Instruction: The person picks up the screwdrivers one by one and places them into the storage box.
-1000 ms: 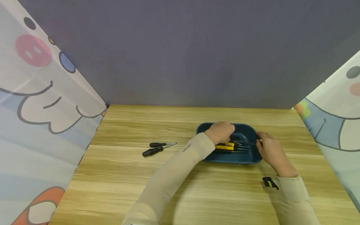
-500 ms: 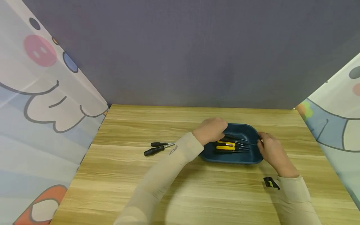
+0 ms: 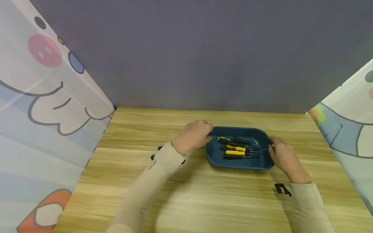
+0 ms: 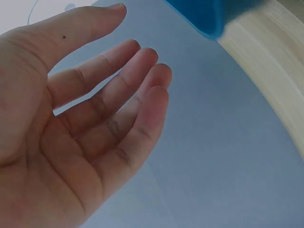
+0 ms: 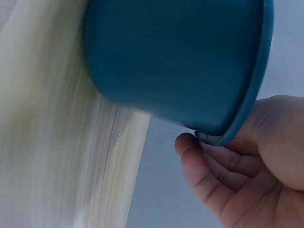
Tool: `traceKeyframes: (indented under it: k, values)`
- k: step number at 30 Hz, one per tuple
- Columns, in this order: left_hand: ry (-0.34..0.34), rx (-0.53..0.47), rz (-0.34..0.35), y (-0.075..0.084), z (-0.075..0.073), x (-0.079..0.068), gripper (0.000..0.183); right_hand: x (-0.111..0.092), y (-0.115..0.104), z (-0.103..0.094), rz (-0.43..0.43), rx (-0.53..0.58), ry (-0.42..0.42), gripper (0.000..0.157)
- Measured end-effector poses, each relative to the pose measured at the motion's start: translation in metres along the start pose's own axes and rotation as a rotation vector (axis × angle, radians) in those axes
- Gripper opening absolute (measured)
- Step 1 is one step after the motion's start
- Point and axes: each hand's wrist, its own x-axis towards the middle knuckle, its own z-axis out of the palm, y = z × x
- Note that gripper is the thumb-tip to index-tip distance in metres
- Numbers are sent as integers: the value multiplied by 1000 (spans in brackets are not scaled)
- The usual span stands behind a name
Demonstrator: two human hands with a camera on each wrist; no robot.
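A dark blue tray (image 3: 240,165) sits on the table, holding several screwdrivers (image 3: 235,152) with black or yellow handles, shafts toward the right. My right hand (image 3: 284,158) grips the tray's right end; in the right wrist view, its fingers (image 5: 197,173) curl under the rim (image 5: 264,85). Just off the tray's left end is my left hand (image 3: 193,137). The left wrist view shows that hand (image 4: 99,109) with relaxed, spread fingers and nothing in it, apart from the tray's blue edge (image 4: 202,14).
Black handles (image 3: 152,157) peek out beside my left sleeve (image 3: 154,181), which covers most of them. A small black piece with a yellow-green mark (image 3: 282,189) lies by my right cuff. A grey panel (image 3: 204,58) rises behind the wooden table (image 3: 221,200).
My left hand has moved left out of the tray, uncovering the screwdrivers in it. Its sleeve now hides most of the two black screwdrivers on the table. My right hand stays at the tray's end.
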Motion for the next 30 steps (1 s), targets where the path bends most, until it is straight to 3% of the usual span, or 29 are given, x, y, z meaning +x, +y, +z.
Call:
traceKeyframes:
  k: [9, 19, 30]
  values:
    - [73, -38, -37, -28, 9, -42, 27, -1, 2, 0, 0, -10, -11, 29]
    - [127, -40, -147, -56, 17, -84, 20, -3, 2, 1, -6, -11, -7, 28]
    - [76, -19, -255, -85, 36, -111, 20, -2, 1, 1, -12, -6, 4, 28]
